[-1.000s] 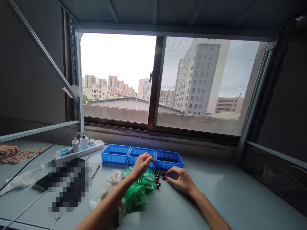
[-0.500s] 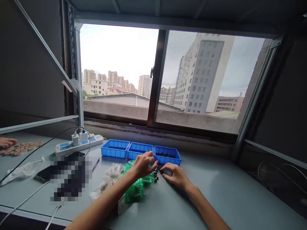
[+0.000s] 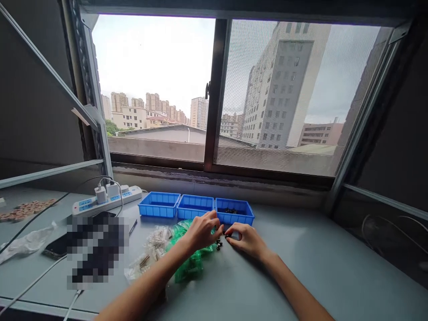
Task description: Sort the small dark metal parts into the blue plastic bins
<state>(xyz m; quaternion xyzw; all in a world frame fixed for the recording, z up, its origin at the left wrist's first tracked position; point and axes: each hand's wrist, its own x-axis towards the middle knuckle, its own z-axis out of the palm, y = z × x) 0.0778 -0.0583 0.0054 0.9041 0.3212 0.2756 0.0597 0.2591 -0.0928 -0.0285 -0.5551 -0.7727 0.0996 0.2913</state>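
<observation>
My left hand (image 3: 204, 230) reaches over the green plastic bags (image 3: 189, 267), its thumb and fingers closed in a pinch; what they hold, if anything, is too small to make out. Facing it, my right hand (image 3: 246, 239) pinches a small black part (image 3: 226, 236) between thumb and forefinger, just above the table. A few more small black and silvery parts (image 3: 219, 244) lie below the left fingertips. Behind both hands stands the right-hand blue bin (image 3: 236, 218), with several dark parts inside.
Two more blue bins (image 3: 158, 210) stand to the left in the same row. Clear bags (image 3: 157, 240) lie beside the green ones. Farther left are a power strip (image 3: 125, 198), a dark phone (image 3: 55, 246), cables, a crumpled white tissue (image 3: 31, 243) and a pile of small brown pieces (image 3: 26, 210).
The view has tilted slightly. My left fingers have come closer to my right hand, and fewer small black parts show between the hands. Another person's hand at far left has left view.
</observation>
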